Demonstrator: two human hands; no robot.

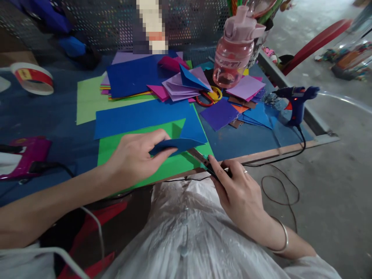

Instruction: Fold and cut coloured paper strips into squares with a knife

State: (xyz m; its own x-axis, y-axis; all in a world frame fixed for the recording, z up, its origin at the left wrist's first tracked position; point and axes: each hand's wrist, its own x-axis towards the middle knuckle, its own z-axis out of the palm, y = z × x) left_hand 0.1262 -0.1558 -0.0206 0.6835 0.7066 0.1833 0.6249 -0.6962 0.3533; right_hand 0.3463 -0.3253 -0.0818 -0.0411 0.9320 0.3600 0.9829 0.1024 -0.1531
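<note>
My left hand (142, 155) pinches a curved piece of blue paper (186, 144) between thumb and fingers, above the table's front edge. In my right hand (236, 186) is a pair of scissors (200, 158) with dark handles. The blades point up and left and meet the lower edge of the blue paper; how far they are spread I cannot make out. Beneath both lies a green sheet (116, 155), with a larger blue sheet (124, 116) partly over it.
Behind are stacked coloured papers (130, 77), folded lilac paper (186, 83), red-and-yellow scissors (213, 97) and a pink bottle (234, 54). A blue glue gun (298, 102) with a cord stands at the right edge. A tape roll (33, 79) and a magenta device (29, 157) are left.
</note>
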